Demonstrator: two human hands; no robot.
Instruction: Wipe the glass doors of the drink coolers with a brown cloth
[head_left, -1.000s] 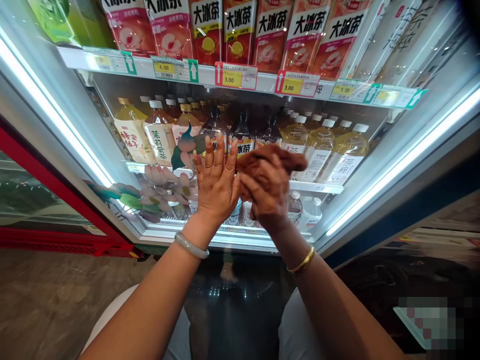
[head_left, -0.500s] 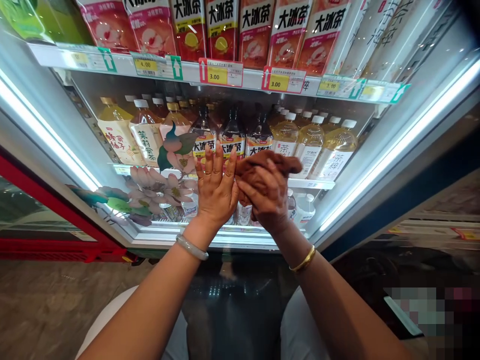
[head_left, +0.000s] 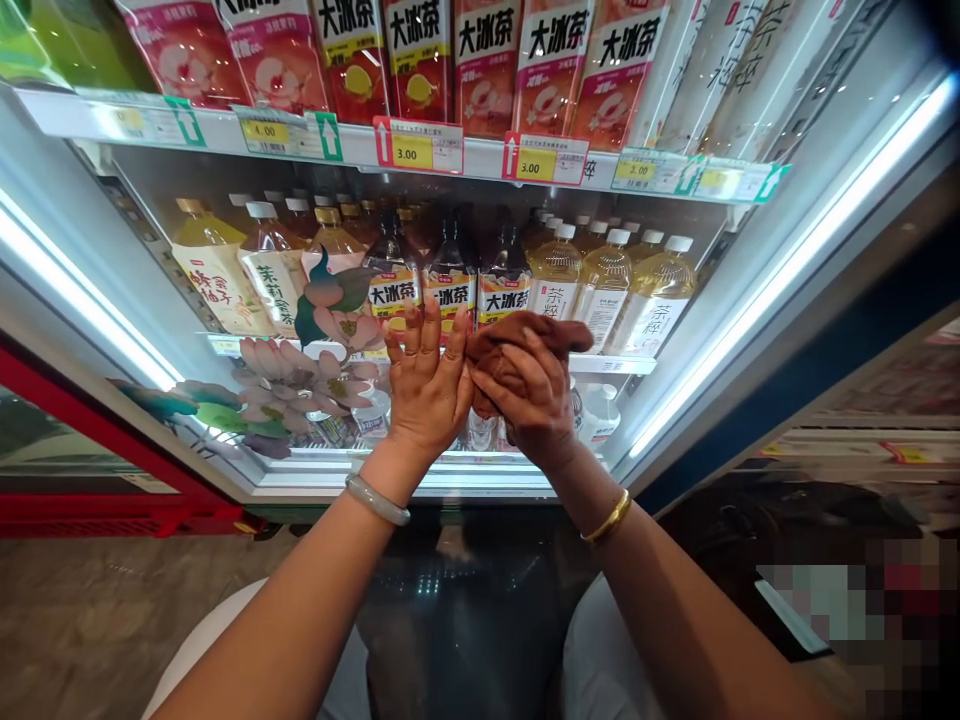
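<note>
My left hand point(head_left: 429, 385) lies flat with fingers spread against the glass door point(head_left: 225, 190) of a drinks fridge. Right beside it, touching it, my right hand point(head_left: 531, 402) presses a crumpled brown cloth point(head_left: 517, 345) onto the same glass. Behind the glass at hand height stand dark iced tea bottles point(head_left: 450, 280) and pale tea bottles point(head_left: 604, 285). A flower sticker point(head_left: 300, 375) covers the glass just left of my left hand.
An upper shelf point(head_left: 420, 150) carries price tags and tall red and pink drink cartons point(head_left: 487, 60). Bright light strips point(head_left: 780, 280) run along both door edges. A red fridge frame point(head_left: 90, 440) stands at the left. The floor point(head_left: 90, 620) is brown stone.
Both hands and the cloth have slid slightly down and left on the glass, staying together. The view has shifted, so the shelves sit further left in frame.
</note>
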